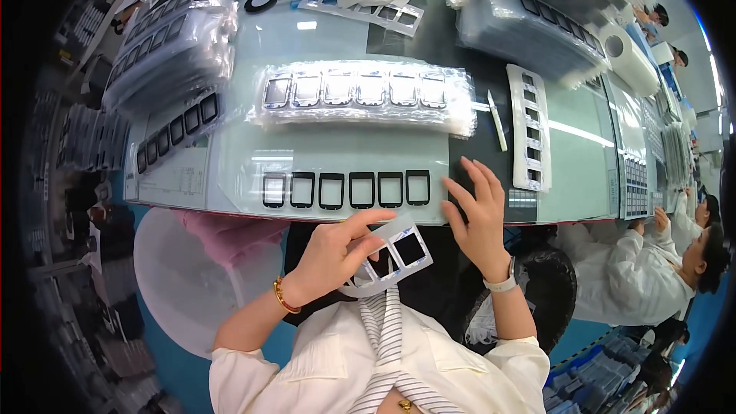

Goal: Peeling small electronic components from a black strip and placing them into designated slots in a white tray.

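My left hand (326, 257) grips a white strip (376, 284) with square cut-out windows and bits of blue marking. The strip is held tilted in front of my body, below the table's near edge. Fingers spread and nothing in them, my right hand (481, 226) hovers at that edge, to the right of the strip. Several black rectangular frames (352, 190) lie in a row along the near side of the table, just left of my right fingertips. Beyond them sits a stack of clear plastic trays (368, 113), its top one holding a row of frames.
A slim light-handled knife (498, 126) and white strips with windows (518, 130) lie to the right. Tall clear tray stacks (172, 61) stand far left and far right (529, 31). A black tape ring (262, 0) lies at the back. Co-workers (636, 268) sit at right.
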### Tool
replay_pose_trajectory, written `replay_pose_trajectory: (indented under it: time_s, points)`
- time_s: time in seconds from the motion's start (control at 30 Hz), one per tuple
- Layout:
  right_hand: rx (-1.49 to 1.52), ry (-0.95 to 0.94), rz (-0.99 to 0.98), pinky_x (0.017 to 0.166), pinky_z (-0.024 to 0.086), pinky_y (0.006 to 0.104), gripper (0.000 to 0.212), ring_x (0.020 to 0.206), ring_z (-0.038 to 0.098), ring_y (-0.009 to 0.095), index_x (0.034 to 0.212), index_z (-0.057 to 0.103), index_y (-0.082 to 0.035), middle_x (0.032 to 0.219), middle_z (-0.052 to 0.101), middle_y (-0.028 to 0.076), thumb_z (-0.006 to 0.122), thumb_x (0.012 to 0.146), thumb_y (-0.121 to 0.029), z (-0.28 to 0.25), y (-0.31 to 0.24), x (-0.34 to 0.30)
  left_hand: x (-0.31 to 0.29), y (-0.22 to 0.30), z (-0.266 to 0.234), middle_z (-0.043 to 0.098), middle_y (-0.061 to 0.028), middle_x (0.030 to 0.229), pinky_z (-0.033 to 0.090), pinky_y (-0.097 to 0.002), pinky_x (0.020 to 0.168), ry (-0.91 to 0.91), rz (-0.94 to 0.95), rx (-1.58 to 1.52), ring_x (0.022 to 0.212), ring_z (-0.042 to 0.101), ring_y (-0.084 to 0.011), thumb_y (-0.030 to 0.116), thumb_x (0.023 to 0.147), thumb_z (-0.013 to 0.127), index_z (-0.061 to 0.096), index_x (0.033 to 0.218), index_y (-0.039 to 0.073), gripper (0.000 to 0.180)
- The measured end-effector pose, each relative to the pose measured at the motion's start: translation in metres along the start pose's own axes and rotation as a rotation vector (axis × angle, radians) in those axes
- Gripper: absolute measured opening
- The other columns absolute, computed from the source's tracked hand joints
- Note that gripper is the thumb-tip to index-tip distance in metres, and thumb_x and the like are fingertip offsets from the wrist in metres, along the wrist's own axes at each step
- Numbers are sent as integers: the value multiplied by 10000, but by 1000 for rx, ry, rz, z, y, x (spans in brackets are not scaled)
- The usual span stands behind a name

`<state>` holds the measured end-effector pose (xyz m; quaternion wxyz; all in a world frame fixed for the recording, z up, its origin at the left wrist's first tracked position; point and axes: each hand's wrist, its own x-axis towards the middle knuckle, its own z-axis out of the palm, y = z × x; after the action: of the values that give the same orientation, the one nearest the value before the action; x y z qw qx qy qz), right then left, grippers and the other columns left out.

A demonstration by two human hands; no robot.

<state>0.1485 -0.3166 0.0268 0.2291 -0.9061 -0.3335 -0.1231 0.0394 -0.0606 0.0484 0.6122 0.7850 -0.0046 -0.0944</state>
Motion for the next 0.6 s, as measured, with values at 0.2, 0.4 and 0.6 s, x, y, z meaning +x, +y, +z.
replay_pose_trajectory:
  time_s: [0.2, 0.4, 0.6]
  points:
    - [532, -95, 5, 854, 497, 376, 310, 928, 634, 270, 1106, 736, -31, 1018, 713, 82, 788, 809, 39, -29, -27, 7, -1, -3, 5, 780, -122, 896, 573, -287, 685, 61, 153, 92, 741, 747, -173, -52, 955, 630, 732, 1321, 70, 400]
    - [794, -183, 194, 743, 452, 347, 171, 790, 606, 219, 977, 752, -51, 828, 683, 43, 805, 826, 9, -20, -43, 1, 1, -7, 9, 780, -130, 891, 547, -299, 635, 132, 315, 189, 703, 743, -218, -24, 936, 668, 763, 1273, 77, 365]
    - [436, -98, -109, 730, 492, 352, 211, 814, 622, 266, 946, 738, -61, 949, 692, 54, 814, 774, 34, -22, -46, 8, -1, -6, 10, 749, -108, 802, 520, -307, 602, 147, 209, 191, 633, 703, -211, 17, 958, 670, 785, 1112, 46, 195]
